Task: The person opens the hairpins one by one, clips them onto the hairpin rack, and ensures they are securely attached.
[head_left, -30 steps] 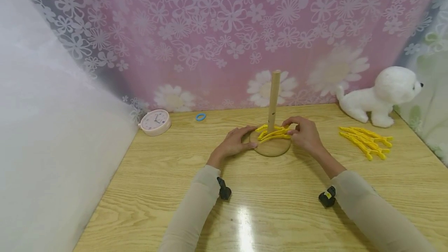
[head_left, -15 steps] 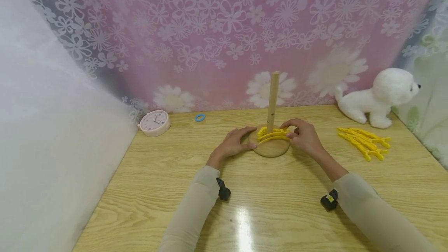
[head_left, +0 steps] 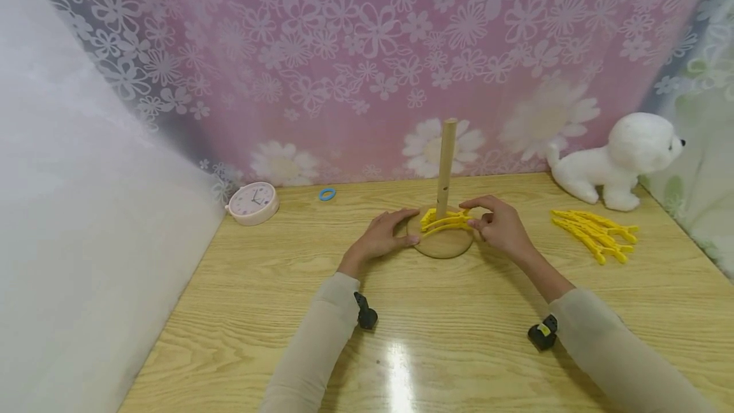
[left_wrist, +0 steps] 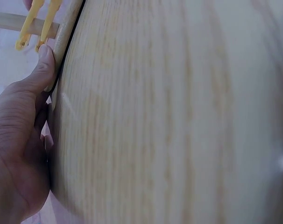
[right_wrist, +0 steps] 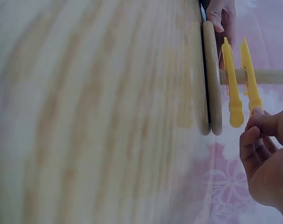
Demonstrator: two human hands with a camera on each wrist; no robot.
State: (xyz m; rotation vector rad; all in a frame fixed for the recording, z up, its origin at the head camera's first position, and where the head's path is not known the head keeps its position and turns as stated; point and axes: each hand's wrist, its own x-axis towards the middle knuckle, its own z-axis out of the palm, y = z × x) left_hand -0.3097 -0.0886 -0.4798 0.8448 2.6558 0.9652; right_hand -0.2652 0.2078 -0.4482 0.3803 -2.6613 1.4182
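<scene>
A wooden stand [head_left: 444,248] has a round base and an upright post. My left hand [head_left: 383,234] holds the base at its left edge, fingers toward the back and thumb near the front. Two slim yellow clips lie across the foot of the post, one above the other. In the right wrist view, the lower clip [right_wrist: 231,88] is closest to the base. The upper clip [right_wrist: 250,79] sits further up the post, its end pinched by thumb and fingers of my right hand [right_wrist: 267,151]. From the head, this right hand [head_left: 497,225] is right of the post.
More yellow clips [head_left: 596,234] lie in a pile on the wooden table [head_left: 275,311] at right. Behind them stands a white plush dog [head_left: 613,161]. A pink clock [head_left: 252,203] and a blue ring [head_left: 327,194] are at the back left, before a flowered curtain [head_left: 344,50].
The clip in my right hand has shifted slightly and lies more evenly with the other one at the post. My left hand stays at the base's edge.
</scene>
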